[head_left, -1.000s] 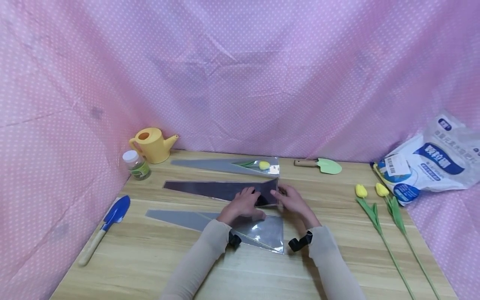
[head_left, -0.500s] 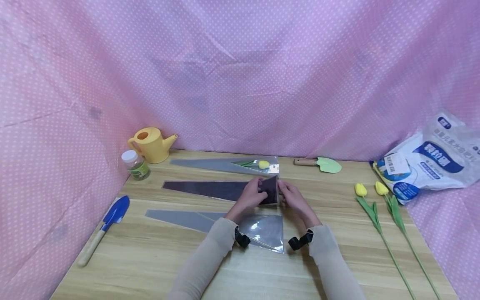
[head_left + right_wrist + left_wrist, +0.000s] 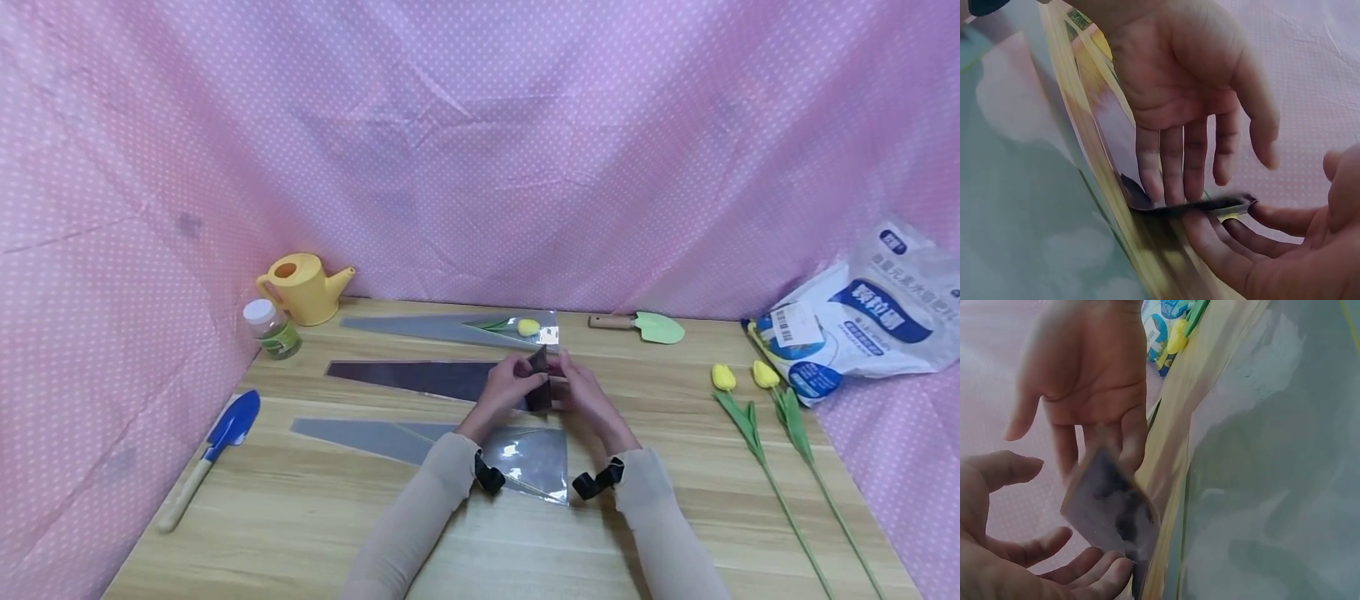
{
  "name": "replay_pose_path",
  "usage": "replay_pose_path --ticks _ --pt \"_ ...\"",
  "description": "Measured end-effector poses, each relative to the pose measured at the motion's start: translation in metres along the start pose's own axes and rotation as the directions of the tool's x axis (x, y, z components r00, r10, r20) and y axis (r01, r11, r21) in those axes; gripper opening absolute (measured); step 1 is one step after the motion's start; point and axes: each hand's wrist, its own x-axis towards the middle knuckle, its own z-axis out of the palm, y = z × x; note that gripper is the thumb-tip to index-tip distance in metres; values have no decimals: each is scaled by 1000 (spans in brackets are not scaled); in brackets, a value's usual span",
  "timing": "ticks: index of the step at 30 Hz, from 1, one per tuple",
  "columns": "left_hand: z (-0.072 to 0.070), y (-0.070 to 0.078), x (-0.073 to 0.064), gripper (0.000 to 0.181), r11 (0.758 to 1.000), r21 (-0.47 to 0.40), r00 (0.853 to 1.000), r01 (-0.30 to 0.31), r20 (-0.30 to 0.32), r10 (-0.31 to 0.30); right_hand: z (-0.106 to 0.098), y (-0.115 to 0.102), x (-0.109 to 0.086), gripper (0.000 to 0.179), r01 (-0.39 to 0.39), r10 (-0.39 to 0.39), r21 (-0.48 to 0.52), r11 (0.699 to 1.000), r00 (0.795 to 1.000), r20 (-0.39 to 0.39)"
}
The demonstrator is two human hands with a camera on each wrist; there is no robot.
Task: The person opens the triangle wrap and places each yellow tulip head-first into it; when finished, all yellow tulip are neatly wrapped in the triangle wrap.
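Note:
A dark, tapered plastic flower sleeve (image 3: pixel 420 377) lies across the middle of the table, its wide end raised between both hands. My left hand (image 3: pixel 502 390) touches this end with extended fingertips, its thumb held apart. From the other side my right hand (image 3: pixel 588 396) touches the same end with nearly straight fingers. In the left wrist view the raised end of the sleeve (image 3: pixel 1113 506) bulges into a diamond shape. The right wrist view shows its edge (image 3: pixel 1191 207) nearly side-on between the fingertips. A clear-and-grey sleeve (image 3: pixel 525 458) lies flat in front, partly under the left wrist.
Behind lies another sleeve (image 3: pixel 405 329) holding a yellow tulip (image 3: pixel 528 327). A green trowel (image 3: pixel 658 327), two tulips (image 3: pixel 750 429) and a white bag (image 3: pixel 862 321) are rightward. Leftward stand a yellow watering can (image 3: pixel 307 292), a lidded jar (image 3: pixel 276 335) and a blue trowel (image 3: pixel 232 421).
My left hand has moved right and back from lying over the dark sleeve to its wide end. That end is lifted and bent up more steeply between the hands; my right hand stays beside it.

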Motion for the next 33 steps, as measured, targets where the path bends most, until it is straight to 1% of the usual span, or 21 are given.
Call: replay_pose_path --ticks 5,8,13,17,21,28,30,33 --pt "-1 1 0 29 999 13 999 38 3 -38 6 -4 0 80 -3 2 54 999 1000 23" --pt "-1 1 1 23 998 48 999 46 -1 -46 7 -5 1 82 -4 2 58 998 1000 28" --pt "-1 1 3 12 995 84 998 60 -8 -59 9 -5 2 81 -21 21 47 999 1000 -3" --pt "-2 0 3 13 993 98 998 62 -10 -62 10 -5 3 76 -41 43 51 998 999 -29" --pt "-3 -3 4 12 993 109 999 51 -17 -49 9 -3 5 71 -66 68 40 997 996 -54" --pt "-3 -6 6 9 997 75 999 31 -24 -29 8 -2 11 60 -95 100 57 994 991 -93" --pt "-4 -7 7 9 998 61 999 31 -23 -30 7 -1 14 60 -94 98 49 994 990 -100" --pt "-4 -9 9 10 999 39 999 32 -23 -31 10 -1 19 55 -107 110 32 994 985 -137"
